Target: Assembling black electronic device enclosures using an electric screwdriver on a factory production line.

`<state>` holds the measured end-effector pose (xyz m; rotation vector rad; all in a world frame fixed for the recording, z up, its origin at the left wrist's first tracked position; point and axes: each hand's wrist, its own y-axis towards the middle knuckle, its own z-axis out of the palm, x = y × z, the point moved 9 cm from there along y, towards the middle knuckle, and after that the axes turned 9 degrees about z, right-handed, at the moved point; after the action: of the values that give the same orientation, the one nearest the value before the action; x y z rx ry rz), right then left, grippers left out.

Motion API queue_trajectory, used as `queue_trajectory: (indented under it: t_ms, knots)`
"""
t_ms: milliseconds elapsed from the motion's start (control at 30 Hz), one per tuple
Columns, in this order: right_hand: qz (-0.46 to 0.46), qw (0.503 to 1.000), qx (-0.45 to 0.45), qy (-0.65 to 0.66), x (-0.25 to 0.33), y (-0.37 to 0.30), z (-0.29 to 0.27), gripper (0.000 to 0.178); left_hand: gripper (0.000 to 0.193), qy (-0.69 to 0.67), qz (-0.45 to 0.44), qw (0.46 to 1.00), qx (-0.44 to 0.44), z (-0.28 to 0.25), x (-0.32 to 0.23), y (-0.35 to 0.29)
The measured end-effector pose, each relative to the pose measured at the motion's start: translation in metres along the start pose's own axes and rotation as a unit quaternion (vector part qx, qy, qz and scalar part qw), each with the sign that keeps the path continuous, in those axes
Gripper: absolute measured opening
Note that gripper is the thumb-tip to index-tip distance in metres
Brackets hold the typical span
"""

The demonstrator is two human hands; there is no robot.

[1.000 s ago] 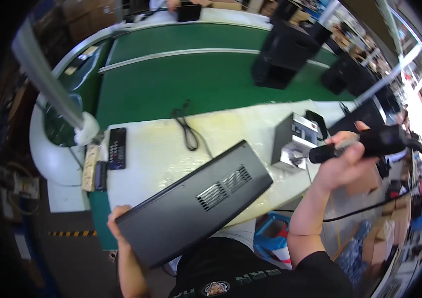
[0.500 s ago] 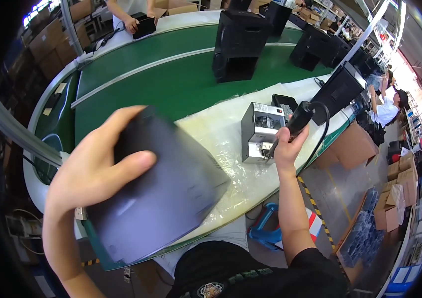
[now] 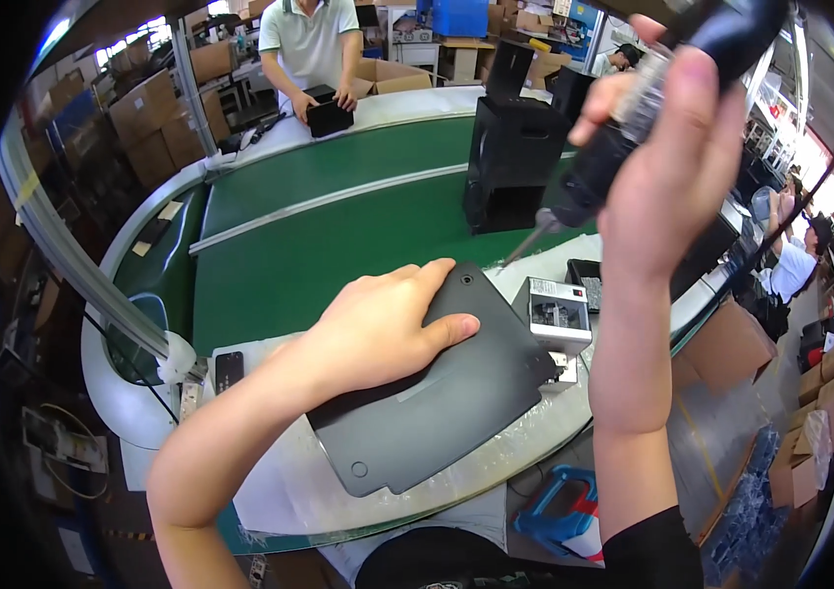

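Head view: your left hand (image 3: 378, 329) lies over the far left edge of the dark grey casing (image 3: 456, 393), thumb spread apart from the fingers and resting on its upper face. Whether that hand grips the casing or only steadies it, you cannot tell from this angle. The casing sits slantwise in front of you, over the white covered bench (image 3: 285, 496); contact underneath is hidden.

Your right hand (image 3: 667, 162) is wrapped around a black electric screwdriver (image 3: 589, 182), raised to the right of the casing. Its bit slants down to the left, the tip just beside the casing's far corner, near a round recess; contact is not discernible.

To your right, past the casing's edge, stands a silver boxy device (image 3: 556, 312), with a black tray (image 3: 586, 278) beside it. A black remote (image 3: 229, 370) lies left of your forearm. Beyond the bench, a black speaker (image 3: 515, 162) stands upright on the green conveyor (image 3: 338, 231).
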<state>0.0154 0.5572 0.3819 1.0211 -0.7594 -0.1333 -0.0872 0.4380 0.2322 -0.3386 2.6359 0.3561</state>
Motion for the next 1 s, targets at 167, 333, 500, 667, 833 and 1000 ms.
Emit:
queue_trajectory:
  t_ms: [167, 333, 500, 667, 833, 1000]
  knots:
    - [-0.05, 0.996, 0.076, -0.009, -0.01, -0.003, 0.035, 0.034, 0.057, -0.002, 0.013, 1.0, -0.001, 0.002, -0.001, 0.001]
    - [-0.053, 0.991, 0.127, -0.003, -0.034, -0.007, 0.045, 0.031, 0.056, 0.003, 0.011, 1.0, -0.012, 0.001, 0.002, 0.004]
    - [-0.038, 0.99, 0.134, -0.001, -0.038, -0.006, 0.051, 0.031, 0.056, -0.03, -0.04, 0.998, 0.032, -0.001, 0.003, 0.002]
    - [-0.039, 0.996, 0.082, 0.024, -0.007, 0.0, 0.044, 0.025, 0.057, -0.046, 0.018, 0.997, -0.051, -0.007, -0.001, 0.0]
    - [-0.031, 0.999, 0.025, -0.015, -0.01, 0.002, 0.021, 0.033, 0.045, -0.078, 0.065, 0.981, -0.167, -0.031, -0.008, 0.006]
    - [-0.013, 1.0, 0.011, -0.01, 0.004, 0.001, 0.012, 0.042, 0.023, -0.133, 0.039, 0.984, -0.115, -0.02, -0.002, 0.012]
